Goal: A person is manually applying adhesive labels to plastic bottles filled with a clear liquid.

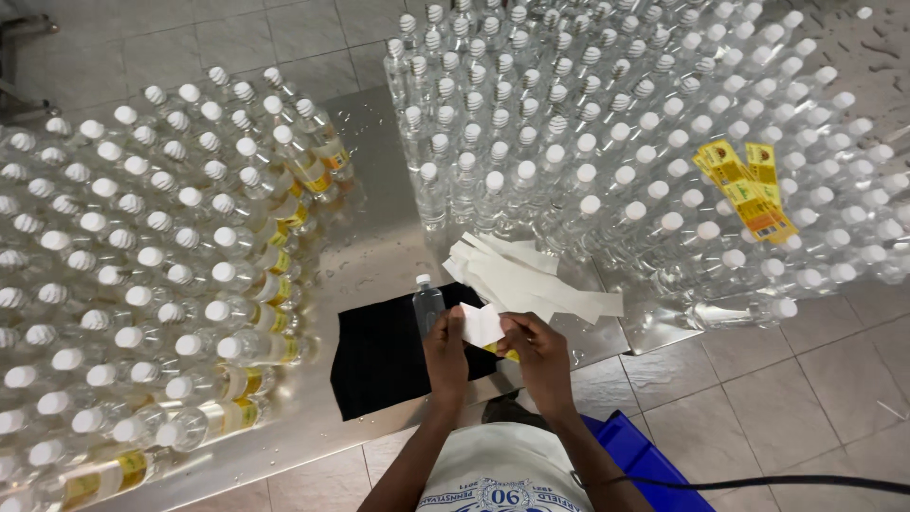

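While pinched: label between fingers.

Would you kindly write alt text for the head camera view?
Two hands, left and right, peel a white label backing above a black cloth beside one clear bottle. Capped bottles crowd the metal table; yellow labels lie on some.

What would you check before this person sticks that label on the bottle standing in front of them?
1. Label held in both the left hand and the right hand: ok.
2. Backing fully peeled off: cannot tell; a yellow edge shows beneath.
3. Small bottle upright on the black cloth: ok.
4. Bottle bare and capped: ok.
5. Spare yellow labels nearby, lying on the bottle tops: ok.
6. Pile of white strips out of the bottle's way: ok.
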